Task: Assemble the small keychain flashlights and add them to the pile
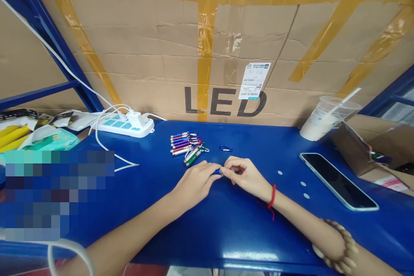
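Near the middle of the blue table, my left hand (196, 183) is closed on a small blue cylinder (217, 172), mostly hidden by the fingers. My right hand (244, 175) pinches at the right end of that same cylinder, its fingertips touching it; any smaller part there is too small to make out. Just beyond the hands lies a blue carabiner clip (225, 148). To the left of the clip sits a group of several small metal tubes (181, 142) in red, blue, purple, silver and green, with clips at their right ends.
A white power strip (142, 128) with cables lies back left. Toward the right are a phone (338, 181), a plastic cup (318, 120) with a straw, several pale discs (303, 184) and an open carton (352, 148). A large cardboard box (155, 60) stands behind.
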`<action>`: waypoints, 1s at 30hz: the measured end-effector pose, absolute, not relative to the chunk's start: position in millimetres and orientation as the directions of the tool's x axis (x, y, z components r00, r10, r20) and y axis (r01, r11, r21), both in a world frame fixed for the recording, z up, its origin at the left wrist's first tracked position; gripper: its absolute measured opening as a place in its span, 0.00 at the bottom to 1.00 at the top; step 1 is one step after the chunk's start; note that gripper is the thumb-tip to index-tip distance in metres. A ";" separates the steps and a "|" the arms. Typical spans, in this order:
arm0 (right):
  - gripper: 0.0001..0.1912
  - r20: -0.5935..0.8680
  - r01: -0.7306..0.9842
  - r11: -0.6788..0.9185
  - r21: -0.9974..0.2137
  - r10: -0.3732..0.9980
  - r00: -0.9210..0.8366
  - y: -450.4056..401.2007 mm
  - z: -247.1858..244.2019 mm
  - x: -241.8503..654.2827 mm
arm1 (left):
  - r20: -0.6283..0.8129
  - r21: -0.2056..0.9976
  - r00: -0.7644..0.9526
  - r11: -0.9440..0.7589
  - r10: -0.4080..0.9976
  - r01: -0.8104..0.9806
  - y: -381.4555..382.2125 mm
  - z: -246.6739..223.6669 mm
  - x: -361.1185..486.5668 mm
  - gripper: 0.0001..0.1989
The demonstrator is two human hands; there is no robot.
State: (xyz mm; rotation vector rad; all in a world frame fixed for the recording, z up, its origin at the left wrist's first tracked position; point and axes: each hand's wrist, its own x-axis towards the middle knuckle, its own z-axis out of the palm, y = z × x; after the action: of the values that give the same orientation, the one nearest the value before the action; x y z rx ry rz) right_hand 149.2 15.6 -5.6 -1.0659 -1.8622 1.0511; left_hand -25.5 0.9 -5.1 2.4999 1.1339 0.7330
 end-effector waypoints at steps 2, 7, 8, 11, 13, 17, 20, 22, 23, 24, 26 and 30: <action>0.19 0.126 0.293 0.248 -0.923 0.917 -0.379 19.2 -5.8 151.2 | 0.311 0.519 0.540 -0.616 0.782 0.593 2.8 -5.0 -26.1 0.11; 0.19 0.078 0.344 0.178 -0.922 0.955 -0.285 22.3 -5.9 152.1 | 0.280 0.572 0.510 -0.568 0.813 0.591 5.0 -7.1 -24.8 0.10; 0.19 0.093 0.352 0.187 -0.917 0.959 -0.268 22.4 -6.3 151.8 | 0.277 0.579 0.499 -0.557 0.821 0.595 5.7 -7.6 -24.4 0.10; 0.18 0.184 0.357 0.259 -0.898 0.956 -0.231 22.7 -7.3 151.2 | 0.282 0.589 0.470 -0.538 0.836 0.603 7.9 -8.1 -23.9 0.10; 0.16 0.292 0.350 0.352 -0.868 0.932 -0.213 22.4 -7.0 151.8 | 0.294 0.591 0.458 -0.536 0.839 0.602 9.3 -7.5 -24.2 0.10; 0.13 0.511 0.403 0.567 -0.718 0.823 -0.248 21.1 -4.9 155.4 | 0.312 0.628 0.460 -0.544 0.831 0.557 10.9 -6.7 -25.0 0.09; 0.11 0.562 0.448 0.641 -0.623 0.765 -0.314 20.4 -3.3 159.2 | 0.298 0.684 0.478 -0.534 0.826 0.498 10.6 -8.2 -24.8 0.09; 0.10 0.569 0.458 0.664 -0.591 0.745 -0.348 20.3 -2.4 161.7 | 0.277 0.707 0.489 -0.520 0.827 0.479 9.8 -9.4 -24.5 0.08; 0.09 0.569 0.459 0.673 -0.580 0.738 -0.363 20.3 -2.0 162.9 | 0.267 0.712 0.494 -0.515 0.827 0.477 9.2 -9.7 -24.3 0.08; 0.09 0.567 0.456 0.679 -0.575 0.733 -0.376 20.3 -1.6 164.0 | 0.260 0.714 0.499 -0.512 0.827 0.477 8.4 -9.8 -24.2 0.08; 0.08 0.556 0.448 0.681 -0.579 0.732 -0.395 19.9 -1.2 165.6 | 0.250 0.711 0.510 -0.514 0.823 0.481 6.6 -9.4 -23.9 0.08; 0.09 0.508 0.431 0.644 -0.632 0.764 -0.397 18.3 -1.5 165.2 | 0.241 0.697 0.528 -0.523 0.815 0.490 2.2 -6.8 -23.7 0.08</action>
State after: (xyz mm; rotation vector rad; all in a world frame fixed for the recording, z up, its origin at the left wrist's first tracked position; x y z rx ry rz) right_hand 165.2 18.3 -1.5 -0.9304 -2.0434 0.5166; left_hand -23.7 2.2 -6.8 2.2060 1.0556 0.7563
